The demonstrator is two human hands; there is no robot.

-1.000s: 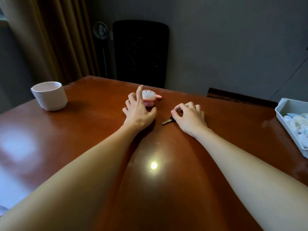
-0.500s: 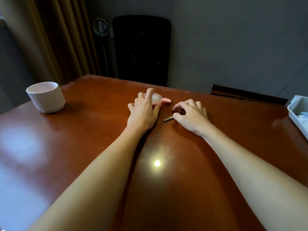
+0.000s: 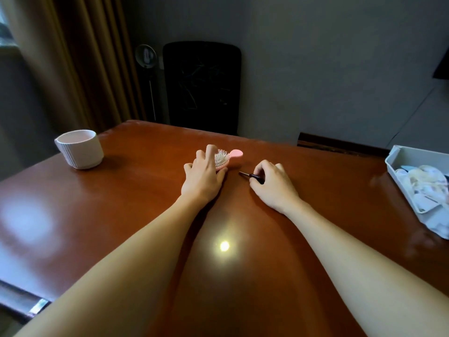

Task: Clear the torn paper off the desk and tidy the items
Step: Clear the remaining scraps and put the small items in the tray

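Left hand [image 3: 201,178] has closed onto hairbrush [image 3: 223,158]; right hand [image 3: 275,184] pinches dark-handled tool [image 3: 254,176]; cup [image 3: 79,150] left, tray [image 3: 410,155] right

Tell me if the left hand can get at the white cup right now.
Probably yes: only bare desk lies between the left hand and the white cup, but its fingers hold the pink hairbrush.

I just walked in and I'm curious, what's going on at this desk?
A person is tidying a brown desk. Their left hand grips a small pink hairbrush, and their right hand pinches a small dark-handled tool beside it. A white cup stands off to the left. A grey tray at the right edge holds pale scraps that look like torn paper.
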